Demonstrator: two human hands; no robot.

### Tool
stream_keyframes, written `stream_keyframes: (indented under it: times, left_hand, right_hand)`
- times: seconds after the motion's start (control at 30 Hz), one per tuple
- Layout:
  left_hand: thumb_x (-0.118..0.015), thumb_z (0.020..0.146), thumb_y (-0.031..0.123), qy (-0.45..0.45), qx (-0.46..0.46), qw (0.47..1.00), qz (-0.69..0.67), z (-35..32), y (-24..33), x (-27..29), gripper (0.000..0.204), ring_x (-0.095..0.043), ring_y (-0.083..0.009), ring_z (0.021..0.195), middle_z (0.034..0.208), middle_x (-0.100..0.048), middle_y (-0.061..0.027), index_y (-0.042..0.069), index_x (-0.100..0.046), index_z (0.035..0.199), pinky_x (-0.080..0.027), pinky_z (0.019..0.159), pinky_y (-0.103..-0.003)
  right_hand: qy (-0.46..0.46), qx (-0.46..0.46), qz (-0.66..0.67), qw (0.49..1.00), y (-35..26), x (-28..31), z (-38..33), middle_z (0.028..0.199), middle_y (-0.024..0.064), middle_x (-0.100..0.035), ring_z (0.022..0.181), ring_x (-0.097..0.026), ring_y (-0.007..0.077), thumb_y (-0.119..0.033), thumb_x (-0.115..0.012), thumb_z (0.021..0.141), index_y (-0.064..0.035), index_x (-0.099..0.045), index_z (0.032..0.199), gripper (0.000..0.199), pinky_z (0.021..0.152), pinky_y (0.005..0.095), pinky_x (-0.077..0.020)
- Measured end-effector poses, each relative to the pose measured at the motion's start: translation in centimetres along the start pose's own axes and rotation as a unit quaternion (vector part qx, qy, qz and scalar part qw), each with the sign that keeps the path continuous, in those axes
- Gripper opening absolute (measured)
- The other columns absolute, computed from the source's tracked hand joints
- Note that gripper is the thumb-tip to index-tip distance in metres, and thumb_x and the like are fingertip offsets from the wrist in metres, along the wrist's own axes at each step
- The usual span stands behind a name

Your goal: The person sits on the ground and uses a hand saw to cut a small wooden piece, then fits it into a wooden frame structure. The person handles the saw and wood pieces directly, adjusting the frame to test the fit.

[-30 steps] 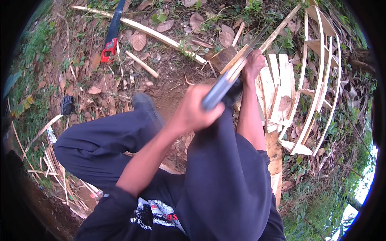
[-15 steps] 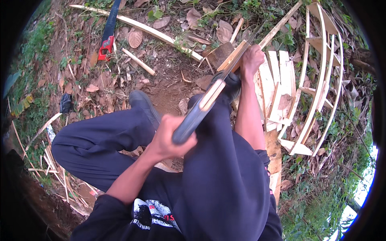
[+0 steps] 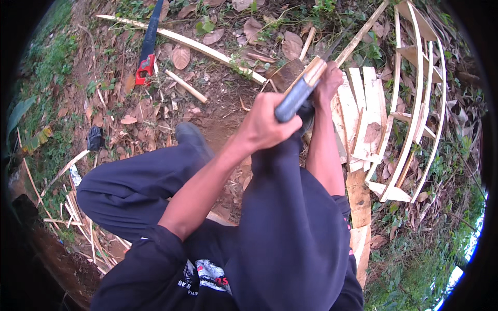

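My left hand [image 3: 272, 122] is closed round the dark handle [image 3: 295, 101] of a long, thin-bladed tool. Pale wood shows at the handle's far end, and the narrow blade [image 3: 337, 44] runs away to the upper right, seen nearly edge-on; its exact kind is unclear. Beyond it, my right hand [image 3: 329, 83] is curled at the near end of a pale wooden strip [image 3: 363, 33], its fingers partly hidden. A brownish wooden block [image 3: 287, 75] lies beside the tool. My dark shoe [image 3: 307, 118] is close under both hands.
A saw with a red handle [image 3: 146, 69] lies at the far left, near a long wooden strip [image 3: 207, 50] and a short stick [image 3: 187, 86]. Pale boards [image 3: 372, 98] and a curved slatted wooden frame [image 3: 415, 114] are on the right. Offcuts [image 3: 78, 217] lie at the lower left.
My left hand has pushed the tool away and to the right, along its length, bringing the handle close to my right hand. My right hand has stayed nearly in place.
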State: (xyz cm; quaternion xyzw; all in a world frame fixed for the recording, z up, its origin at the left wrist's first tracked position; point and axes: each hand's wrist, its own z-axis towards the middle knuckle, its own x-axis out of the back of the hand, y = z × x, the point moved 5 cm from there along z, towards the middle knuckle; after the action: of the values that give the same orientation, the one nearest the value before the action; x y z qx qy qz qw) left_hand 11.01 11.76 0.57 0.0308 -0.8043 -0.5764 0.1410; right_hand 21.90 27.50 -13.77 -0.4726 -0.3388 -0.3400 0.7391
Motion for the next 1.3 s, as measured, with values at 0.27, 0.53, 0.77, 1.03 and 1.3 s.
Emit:
stream_keyframes:
  times: [0.27,0.53,0.77,1.03,1.3]
  left_hand:
    - [-0.062,0.077,0.003,-0.046,-0.032,0.997,0.051,-3.6,-1.4,0.5,0.008,-0.051,-0.0076,0.053,0.058,-0.054,-0.0003,-0.002,-0.059,0.072,-0.044,0.054,-0.028]
    - [-0.065,0.074,0.006,-0.033,-0.030,0.999,0.009,-6.0,-1.2,1.1,0.010,-0.052,-0.0069,0.055,0.061,-0.055,-0.0007,0.001,-0.058,0.068,-0.043,0.054,-0.027]
    - [-0.064,0.070,0.010,-0.050,-0.026,0.998,0.010,-7.3,-1.0,2.3,0.016,-0.046,-0.0110,0.047,0.050,-0.045,-0.0068,-0.001,-0.053,0.065,-0.039,0.048,-0.032]
    - [-0.061,0.074,0.003,-0.017,-0.032,0.999,0.038,-5.9,-2.2,1.6,0.007,-0.051,-0.0071,0.052,0.055,-0.051,-0.0015,-0.001,-0.057,0.070,-0.041,0.049,-0.028]
    - [-0.067,0.075,0.007,-0.005,0.003,1.000,0.026,-1.2,-1.0,0.7,0.012,-0.055,-0.0089,0.059,0.061,-0.054,-0.0002,0.001,-0.057,0.072,-0.044,0.056,-0.027]
  right_hand:
    - [-0.012,-0.019,0.004,1.000,0.6,0.2,0.2,0.061,0.0216,-0.057,0.057,-0.061,0.0417,-0.002,-0.055,0.079,-0.0006,-0.047,0.074,0.010,0.049,0.0486,-0.0475]
    - [-0.013,-0.089,0.028,0.996,1.6,-0.2,0.3,0.060,0.0227,-0.056,0.055,-0.061,0.0394,-0.001,-0.055,0.079,-0.0013,-0.048,0.072,0.010,0.051,0.0485,-0.0491]
    - [0.002,-0.052,-0.009,0.999,2.5,-0.5,1.0,0.064,0.0257,-0.060,0.058,-0.063,0.0421,-0.006,-0.047,0.086,0.0020,-0.047,0.073,0.015,0.051,0.0490,-0.0505]
    - [-0.001,-0.002,-0.010,1.000,0.6,0.4,1.0,0.064,0.0267,-0.059,0.059,-0.063,0.0421,-0.003,-0.047,0.085,0.0027,-0.048,0.071,0.015,0.054,0.0475,-0.0508]
    - [-0.027,-0.114,0.069,0.991,1.0,0.2,0.3,0.068,0.0310,-0.060,0.067,-0.062,0.0485,-0.016,-0.041,0.091,0.0081,-0.052,0.064,0.037,0.064,0.0531,-0.0482]
